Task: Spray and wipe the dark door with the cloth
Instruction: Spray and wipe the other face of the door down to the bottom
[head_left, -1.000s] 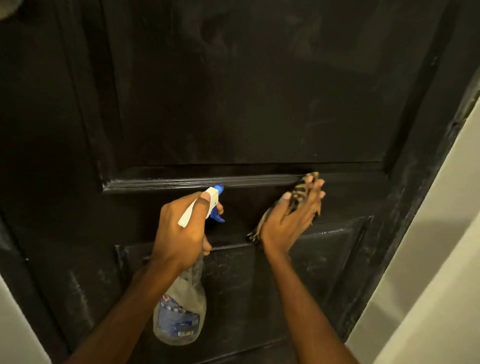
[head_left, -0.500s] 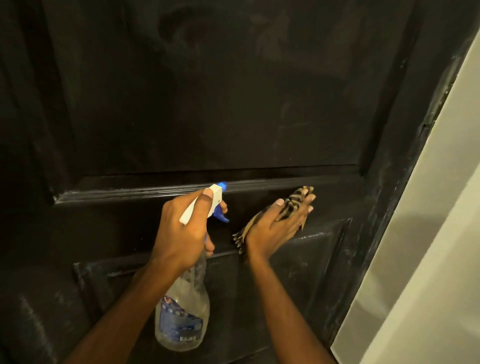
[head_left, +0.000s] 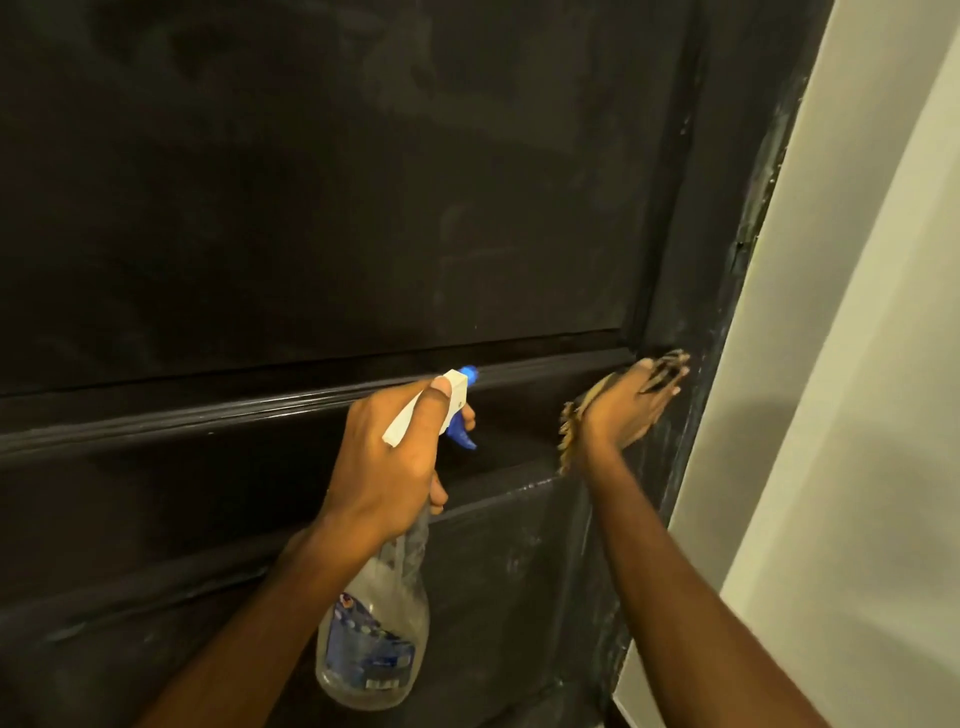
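Cloth slid to door edge; left hand grips bottle.

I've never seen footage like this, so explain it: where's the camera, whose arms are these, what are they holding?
No machine here: these are a person's two bare hands, filmed by one wide-angle camera worn on the head, looking forward and down. Ahead is a dark panelled door, a pale wall beside it. The left hand grips a clear spray bottle, nozzle toward the door. The right hand, fingers straight, presses a striped cloth against the door near its right edge.
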